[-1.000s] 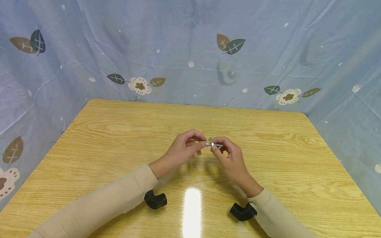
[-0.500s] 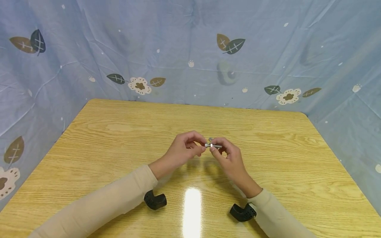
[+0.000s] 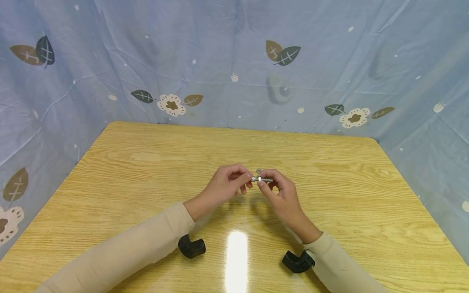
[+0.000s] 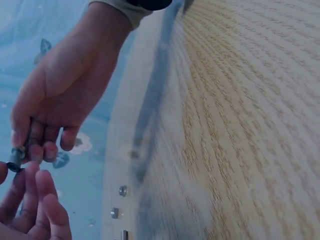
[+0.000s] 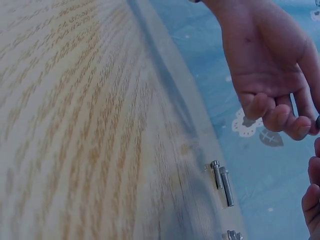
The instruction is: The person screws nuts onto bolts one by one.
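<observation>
Starting at the left, a pale sleeve with a black wrist mount runs up to the left hand, thumb and fingertips pinching the wider end of a metal bolt. That end looks like the head, and it's mostly covered. The grip there is tiny; if those tips slide on smooth metal, the head could spin or slip free.

Along we go: the bolt lies roughly level between the hands, above the desk, with a bright nut around its shank. Here's the delicate spot! A tilted nut could bind on the thread, should the two hands pull out of line.

Just beyond it, a loose nut sits on the desk, close enough that a straying knuckle might knock it and set it rolling.

Now the right hand, thumb and forefinger pinched at the nut, the shank's far end reaching in beneath the fingers. Squeeze too hard and the nut could jam; too lightly and everything could drop. The right wrist view adds a short bolt and a longer bolt, side by side, easily scattered by a falling part.
</observation>
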Demonstrator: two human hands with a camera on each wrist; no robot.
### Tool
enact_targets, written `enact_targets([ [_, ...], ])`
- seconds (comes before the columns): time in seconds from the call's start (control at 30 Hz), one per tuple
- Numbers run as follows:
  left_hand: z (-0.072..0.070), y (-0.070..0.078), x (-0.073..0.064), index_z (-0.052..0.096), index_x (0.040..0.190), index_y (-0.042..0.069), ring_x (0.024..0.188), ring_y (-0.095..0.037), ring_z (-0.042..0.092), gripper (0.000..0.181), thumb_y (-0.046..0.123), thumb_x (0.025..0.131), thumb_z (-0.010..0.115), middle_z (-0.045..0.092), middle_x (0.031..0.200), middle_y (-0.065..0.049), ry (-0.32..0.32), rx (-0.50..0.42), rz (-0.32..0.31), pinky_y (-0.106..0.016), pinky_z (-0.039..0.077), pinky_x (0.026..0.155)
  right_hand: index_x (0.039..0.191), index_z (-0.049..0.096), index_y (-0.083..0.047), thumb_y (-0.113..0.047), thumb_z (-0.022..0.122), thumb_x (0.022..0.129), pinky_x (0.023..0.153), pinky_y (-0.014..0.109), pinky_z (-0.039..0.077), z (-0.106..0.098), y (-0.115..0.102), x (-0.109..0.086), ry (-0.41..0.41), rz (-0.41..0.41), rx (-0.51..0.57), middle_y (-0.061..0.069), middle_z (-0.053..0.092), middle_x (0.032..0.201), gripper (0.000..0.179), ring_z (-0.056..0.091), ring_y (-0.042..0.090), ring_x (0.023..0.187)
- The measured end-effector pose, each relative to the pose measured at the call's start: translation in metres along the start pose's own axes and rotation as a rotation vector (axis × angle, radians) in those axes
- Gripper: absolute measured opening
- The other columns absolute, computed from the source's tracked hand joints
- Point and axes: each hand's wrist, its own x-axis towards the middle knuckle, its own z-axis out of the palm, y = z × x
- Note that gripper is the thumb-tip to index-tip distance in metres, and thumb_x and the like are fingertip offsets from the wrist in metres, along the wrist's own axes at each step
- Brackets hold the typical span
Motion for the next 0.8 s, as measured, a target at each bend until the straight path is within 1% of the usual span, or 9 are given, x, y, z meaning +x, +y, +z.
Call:
enact_targets([
  [0.07, -0.0004, 0.0, -0.0007, 0.067, 0.101, 0.009, 0.083, -0.045, 0.06, 0.017, 0.021, 0.1, 0.055, 0.069, 0.093, -0.017, -0.006, -0.007, 0.013, -0.033, 0.045, 0.059, 0.103, 0.065, 0.0, 0.002, 0.059, 0.092, 0.068, 0.022, 0.044, -0.0001, -0.0001, 0.0001, 0.003, -0.001, 0.001, 0.01, 0.069, 0.099, 0.013, 0.058, 0.001, 0.085],
  [0.13, -0.0008, -0.0007, -0.0006, 0.067, 0.102, 0.01, 0.083, -0.044, 0.061, 0.014, 0.019, 0.098, 0.058, 0.069, 0.095, -0.016, -0.003, -0.012, 0.038, -0.031, 0.046, 0.06, 0.103, 0.065, -0.001, 0.002, 0.059, 0.092, 0.068, 0.022, 0.044, -0.0001, 0.0001, -0.0001, 0.005, -0.002, 0.003, 0.01, 0.069, 0.098, 0.013, 0.058, 0.001, 0.085],
  [0.2, -0.0011, -0.0013, -0.0005, 0.068, 0.103, 0.01, 0.083, -0.039, 0.063, 0.011, 0.016, 0.095, 0.062, 0.068, 0.1, -0.013, 0.004, -0.009, 0.065, -0.032, 0.048, 0.062, 0.104, 0.065, -0.002, 0.002, 0.059, 0.092, 0.068, 0.022, 0.044, -0.0001, 0.0, -0.0002, 0.007, -0.005, 0.004, 0.01, 0.069, 0.097, 0.014, 0.058, 0.001, 0.085],
  [0.33, -0.0012, -0.002, 0.0001, 0.069, 0.094, 0.007, 0.093, -0.022, 0.063, 0.005, 0.007, 0.09, 0.067, 0.065, 0.11, -0.008, 0.01, 0.007, 0.131, -0.032, 0.054, 0.076, 0.103, 0.065, -0.002, 0.002, 0.06, 0.091, 0.067, 0.022, 0.044, 0.0003, 0.0003, -0.0003, 0.007, -0.009, 0.009, 0.01, 0.069, 0.097, 0.013, 0.058, 0.002, 0.083],
  [0.43, -0.0013, -0.002, -0.0001, 0.069, 0.091, 0.004, 0.096, -0.019, 0.061, 0.002, 0.004, 0.088, 0.068, 0.064, 0.114, -0.008, 0.006, 0.005, 0.155, -0.032, 0.054, 0.08, 0.102, 0.065, -0.003, 0.002, 0.06, 0.091, 0.067, 0.022, 0.044, 0.001, 0.0004, 0.0, 0.007, -0.011, 0.009, 0.01, 0.069, 0.098, 0.013, 0.058, 0.002, 0.084],
  [0.53, -0.0015, -0.0018, -0.0003, 0.067, 0.097, 0.009, 0.091, -0.025, 0.063, 0.007, 0.011, 0.091, 0.067, 0.063, 0.111, -0.007, 0.017, 0.016, 0.122, -0.035, 0.054, 0.075, 0.102, 0.065, -0.002, 0.003, 0.06, 0.091, 0.067, 0.022, 0.044, 0.0013, 0.0006, -0.0002, 0.009, -0.013, 0.004, 0.01, 0.069, 0.098, 0.013, 0.058, 0.001, 0.083],
  [0.63, -0.0011, -0.001, 0.0004, 0.066, 0.103, 0.013, 0.084, -0.035, 0.063, 0.011, 0.02, 0.095, 0.062, 0.066, 0.101, -0.006, 0.023, 0.017, 0.055, -0.042, 0.053, 0.071, 0.103, 0.065, -0.001, 0.003, 0.06, 0.091, 0.067, 0.022, 0.044, 0.0015, 0.0008, -0.0004, 0.014, -0.014, 0.0, 0.01, 0.069, 0.098, 0.014, 0.059, 0.0, 0.083],
  [0.73, -0.0008, -0.0002, 0.0013, 0.067, 0.104, 0.01, 0.079, -0.042, 0.061, 0.017, 0.023, 0.099, 0.057, 0.068, 0.088, -0.012, 0.006, -0.005, 0.008, -0.046, 0.052, 0.069, 0.104, 0.064, 0.0, 0.003, 0.06, 0.091, 0.067, 0.022, 0.045, 0.0016, 0.0004, -0.0004, 0.011, -0.011, -0.003, 0.01, 0.069, 0.098, 0.014, 0.059, 0.0, 0.083],
  [0.8, -0.0012, 0.0, 0.001, 0.068, 0.103, 0.009, 0.079, -0.045, 0.06, 0.018, 0.022, 0.099, 0.057, 0.069, 0.085, -0.015, -0.01, -0.016, 0.003, -0.046, 0.052, 0.069, 0.104, 0.064, 0.001, 0.003, 0.059, 0.092, 0.068, 0.022, 0.045, 0.0016, -0.0002, -0.0003, 0.005, -0.005, -0.007, 0.01, 0.069, 0.098, 0.013, 0.059, 0.0, 0.083],
])
